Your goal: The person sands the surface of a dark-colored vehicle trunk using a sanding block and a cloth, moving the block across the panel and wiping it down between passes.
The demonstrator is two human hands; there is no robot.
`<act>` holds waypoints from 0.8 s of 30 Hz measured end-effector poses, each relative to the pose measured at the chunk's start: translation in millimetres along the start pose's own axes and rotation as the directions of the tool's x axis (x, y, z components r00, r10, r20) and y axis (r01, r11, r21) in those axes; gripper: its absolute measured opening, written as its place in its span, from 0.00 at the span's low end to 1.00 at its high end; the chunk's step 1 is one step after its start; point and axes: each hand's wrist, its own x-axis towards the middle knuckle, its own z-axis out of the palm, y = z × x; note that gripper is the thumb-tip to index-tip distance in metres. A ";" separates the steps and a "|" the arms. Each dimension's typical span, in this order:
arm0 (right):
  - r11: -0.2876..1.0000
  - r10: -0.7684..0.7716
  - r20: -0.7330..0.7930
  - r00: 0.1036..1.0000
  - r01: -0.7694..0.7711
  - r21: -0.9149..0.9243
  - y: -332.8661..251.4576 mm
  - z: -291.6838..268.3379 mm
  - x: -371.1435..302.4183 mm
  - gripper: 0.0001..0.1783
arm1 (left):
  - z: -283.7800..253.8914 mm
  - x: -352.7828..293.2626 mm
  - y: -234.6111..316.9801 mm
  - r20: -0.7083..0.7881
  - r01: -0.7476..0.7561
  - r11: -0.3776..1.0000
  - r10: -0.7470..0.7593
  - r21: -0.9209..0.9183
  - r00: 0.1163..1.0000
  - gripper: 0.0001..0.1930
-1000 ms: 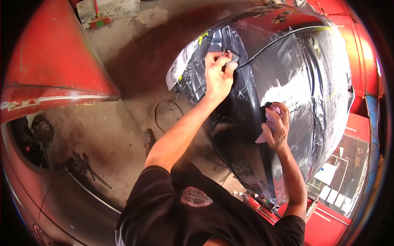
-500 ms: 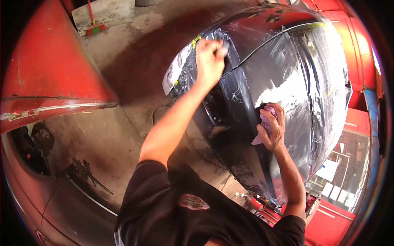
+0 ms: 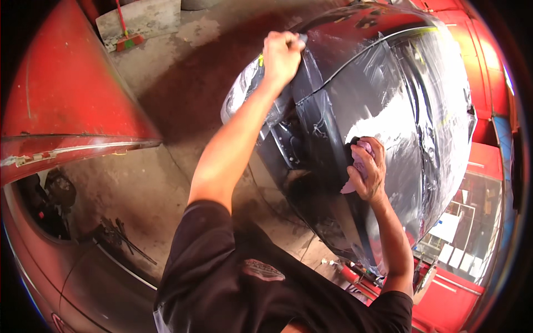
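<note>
Stained concrete floor [image 3: 130,191] — a pale board [image 3: 158,18] on it, a red-handled broom [image 3: 130,43] at its edge.

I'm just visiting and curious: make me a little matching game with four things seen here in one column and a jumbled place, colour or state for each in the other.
Column one
1. left hand
2. broom
3. right hand
4. cloth

Column two
A. curled around the cloth
B. crumpled and pinkish-purple
C. pinching a small grey thing
D. red and green at its head, toward the top left of the view

Right pairs: 1-C, 2-D, 3-A, 4-B.
</note>
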 end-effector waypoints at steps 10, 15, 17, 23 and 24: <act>1.000 -0.009 -0.044 0.999 0.010 0.013 -0.1 -2.3 -0.1 0.28 | -9.8 -60.5 38.8 0.087 -0.203 0.965 0.190 0.166 0.978 0.12; 0.999 -0.005 -0.034 0.999 0.006 0.033 -2.5 2.9 4.2 0.28 | 3.6 34.8 6.1 0.155 0.025 0.924 -0.091 0.383 0.984 0.13; 1.000 0.009 -0.032 0.999 -0.008 0.022 2.0 2.9 3.4 0.28 | -0.7 11.6 2.0 0.284 -0.081 0.944 -0.013 0.319 0.959 0.12; 1.000 0.010 -0.028 1.000 -0.010 0.007 2.8 -4.2 0.3 0.28 | -11.6 -37.7 26.5 0.199 -0.304 0.942 0.274 0.140 0.941 0.12; 1.000 -0.002 -0.033 0.999 0.003 0.022 2.7 -1.7 2.2 0.28 | -7.7 -10.9 20.2 0.217 -0.230 0.955 0.189 0.185 0.958 0.12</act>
